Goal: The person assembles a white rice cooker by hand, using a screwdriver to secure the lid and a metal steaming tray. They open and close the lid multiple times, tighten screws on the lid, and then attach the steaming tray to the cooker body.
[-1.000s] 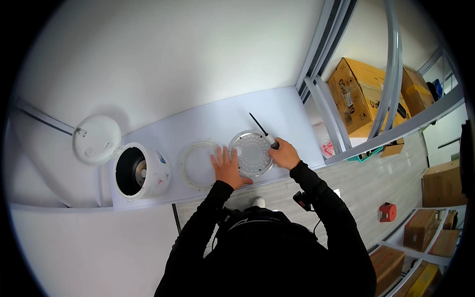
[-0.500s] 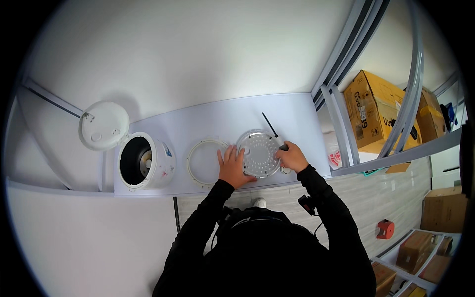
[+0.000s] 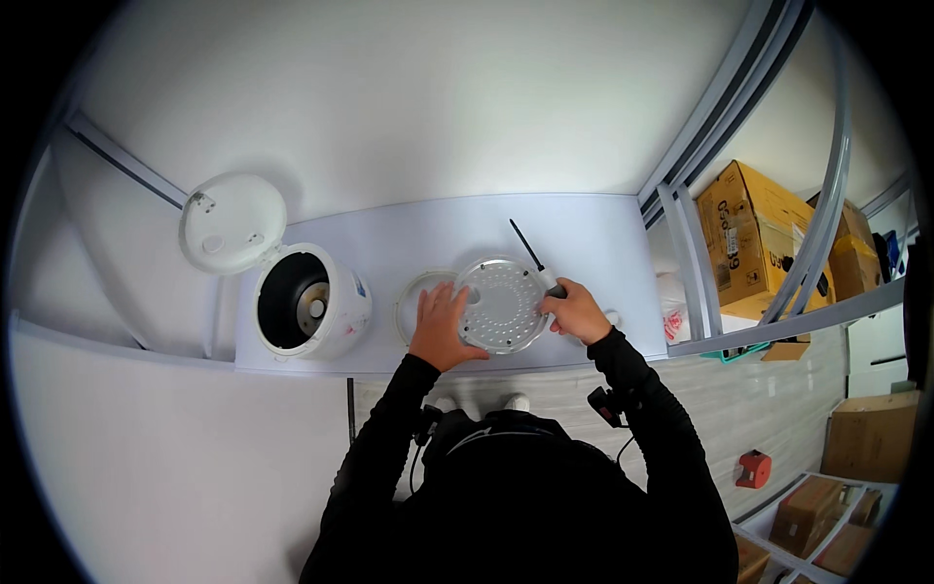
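Note:
A round, clear-looking perforated plate (image 3: 504, 328) is between my two hands, its left side overlapping a pale ring (image 3: 400, 313) on the tabletop. My left hand (image 3: 440, 329) is at the plate's left rim, fingers spread and thumb apart at the lower edge; it covers part of the ring. My right hand (image 3: 581, 313) is closed around the handle of a screwdriver (image 3: 528, 245), whose dark shaft points up and to the left. Fingers of that hand meet the plate's right rim. Whether the plate rests flat or is slightly raised, I cannot tell.
A white rice cooker (image 3: 342, 313) with its lid (image 3: 233, 224) swung up stands at the left of the pale table (image 3: 603, 238). A small white round piece (image 3: 612, 317) lies beside my right hand. Metal frame posts (image 3: 681, 263) and a yellow carton (image 3: 741, 238) are at the right.
The plate has moved left relative to the table and now overlaps the ring. Both hands have moved left with it. The whole view has shifted a little.

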Tool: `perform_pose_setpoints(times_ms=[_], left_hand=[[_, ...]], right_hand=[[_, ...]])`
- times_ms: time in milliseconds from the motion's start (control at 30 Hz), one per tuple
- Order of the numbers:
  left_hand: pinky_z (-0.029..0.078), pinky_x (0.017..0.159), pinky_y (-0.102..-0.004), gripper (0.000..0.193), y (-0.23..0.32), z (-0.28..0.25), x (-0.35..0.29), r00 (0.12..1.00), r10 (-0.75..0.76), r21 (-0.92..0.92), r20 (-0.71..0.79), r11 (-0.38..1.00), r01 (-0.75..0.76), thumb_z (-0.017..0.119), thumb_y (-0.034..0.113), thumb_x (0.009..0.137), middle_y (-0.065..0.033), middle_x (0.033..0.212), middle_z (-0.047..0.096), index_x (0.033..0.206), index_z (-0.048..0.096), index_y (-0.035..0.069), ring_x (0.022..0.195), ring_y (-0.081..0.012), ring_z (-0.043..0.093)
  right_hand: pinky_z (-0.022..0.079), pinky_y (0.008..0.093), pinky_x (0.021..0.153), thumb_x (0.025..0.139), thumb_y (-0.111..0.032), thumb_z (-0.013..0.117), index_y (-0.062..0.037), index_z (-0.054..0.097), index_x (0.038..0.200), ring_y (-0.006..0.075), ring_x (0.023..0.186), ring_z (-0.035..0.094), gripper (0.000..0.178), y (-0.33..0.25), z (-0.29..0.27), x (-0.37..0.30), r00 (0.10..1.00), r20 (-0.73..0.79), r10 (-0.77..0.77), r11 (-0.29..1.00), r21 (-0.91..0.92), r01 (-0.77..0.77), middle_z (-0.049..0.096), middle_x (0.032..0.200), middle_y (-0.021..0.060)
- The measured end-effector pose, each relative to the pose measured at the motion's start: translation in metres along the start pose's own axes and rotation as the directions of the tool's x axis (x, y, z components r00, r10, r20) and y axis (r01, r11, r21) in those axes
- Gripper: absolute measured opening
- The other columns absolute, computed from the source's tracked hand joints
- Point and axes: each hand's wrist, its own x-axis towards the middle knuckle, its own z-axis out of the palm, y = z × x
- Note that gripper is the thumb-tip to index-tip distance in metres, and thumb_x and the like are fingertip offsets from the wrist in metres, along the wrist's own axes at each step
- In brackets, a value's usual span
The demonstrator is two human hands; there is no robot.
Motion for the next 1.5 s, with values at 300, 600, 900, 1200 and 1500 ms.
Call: perform_pose_setpoints(times_ms=[300,600,900,1200,1500], left_hand=[[0.023,0.125,-0.0546,0.122,-0.059,-0.016,-0.049,1.000,-0.027,-0.102,0.006,0.994,0.027,0.096,0.052,0.056,-0.0272,0.157,0.038,0.153,0.041,0.004,0.150,-0.0453,0.027],[0.025,0.124,-0.0536,0.120,-0.099,-0.024,-0.064,1.000,-0.001,-0.165,0.003,0.986,0.001,0.098,0.046,0.055,-0.0279,0.159,0.036,0.153,0.041,0.005,0.151,-0.0449,0.028],[0.025,0.123,-0.0543,0.121,-0.110,-0.023,-0.059,0.999,0.021,-0.199,0.033,0.980,-0.014,0.095,0.053,0.061,-0.0320,0.161,0.029,0.154,0.038,0.003,0.152,-0.0485,0.022],[0.026,0.123,-0.0565,0.119,-0.113,-0.019,-0.042,0.999,-0.009,-0.200,-0.035,0.980,0.002,0.092,0.056,0.066,-0.0369,0.159,0.029,0.154,0.037,-0.001,0.152,-0.0513,0.023],[0.027,0.122,-0.0559,0.115,-0.114,-0.017,-0.033,0.997,-0.075,-0.216,0.007,0.974,0.075,0.090,0.056,0.069,-0.0378,0.158,0.032,0.153,0.037,-0.003,0.151,-0.0518,0.026]], right_hand=[[0.050,0.0294,0.044,0.081,-0.017,0.069,0.0081,0.061,0.106,0.0170,0.054,0.064,0.036,-0.010,0.076,0.002,0.999,0.020,0.036,0.999,-0.027,-0.035,0.065,0.078,0.0114],[0.049,0.0284,0.046,0.085,-0.015,0.068,0.0029,0.061,0.096,0.0148,0.054,0.063,0.023,-0.013,0.126,0.004,0.997,-0.030,0.068,0.997,-0.019,-0.069,0.064,0.078,0.0085],[0.049,0.0298,0.043,0.083,-0.017,0.067,0.0040,0.062,0.097,0.0164,0.052,0.063,0.026,-0.004,0.141,0.007,0.992,-0.119,0.046,0.999,0.005,-0.046,0.064,0.073,0.0093],[0.049,0.0310,0.044,0.082,-0.016,0.067,0.0064,0.065,0.105,0.0169,0.051,0.063,0.032,-0.012,0.147,0.013,0.989,-0.144,0.036,0.998,-0.036,-0.042,0.065,0.072,0.0105],[0.051,0.0329,0.050,0.080,-0.021,0.069,0.0073,0.070,0.108,0.0180,0.050,0.064,0.040,-0.002,0.143,0.026,0.991,-0.131,0.001,0.992,-0.126,-0.018,0.066,0.065,0.0105]])
